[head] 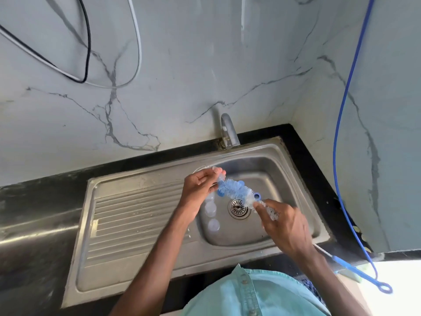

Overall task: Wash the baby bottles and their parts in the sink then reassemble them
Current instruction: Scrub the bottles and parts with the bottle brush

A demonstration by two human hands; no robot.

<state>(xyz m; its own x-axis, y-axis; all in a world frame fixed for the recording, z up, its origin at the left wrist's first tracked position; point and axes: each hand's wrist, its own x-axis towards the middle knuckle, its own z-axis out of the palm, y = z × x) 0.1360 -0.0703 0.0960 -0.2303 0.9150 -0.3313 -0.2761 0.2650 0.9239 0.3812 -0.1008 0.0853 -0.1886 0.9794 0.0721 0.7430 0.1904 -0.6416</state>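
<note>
- While you hold the blue-and-white bristled bottle brush [237,191] slantwise above the basin of the stainless steel sink [136,215], both hands are busy. Your left hand [199,187] pinches a small clear part [216,171] at the brush's upper end between curled fingers and thumb. Your right hand [282,224] has its fingers closed round the brush's white, foamy-looking lower end.
- That clear part is probably wet and slick. If your pinch loosens while the bristles drag against it, it can pop free and fall into the basin.
- A drop would land near the round metal drain strainer [238,207], which sits right under the brush. Its grid looks fine enough to stop the part, but you would have to wash it again.
- You grip the brush only at its very end, so a hard push could make it twist or slip in your right hand.
- No stream shows at the curved metal tap [229,131], so soap may stay on the parts until you rinse them.
- The clear part is see-through and mostly hidden by your fingertips. You cannot tell from here whether it is a teat or some other piece.
- Round clear plastic pieces [213,224] lie on the basin floor left of the strainer, under your left wrist.
- Small blue pieces [220,193] show beside the bristles. Whether they belong to the brush or lie in the basin is unclear.
</note>
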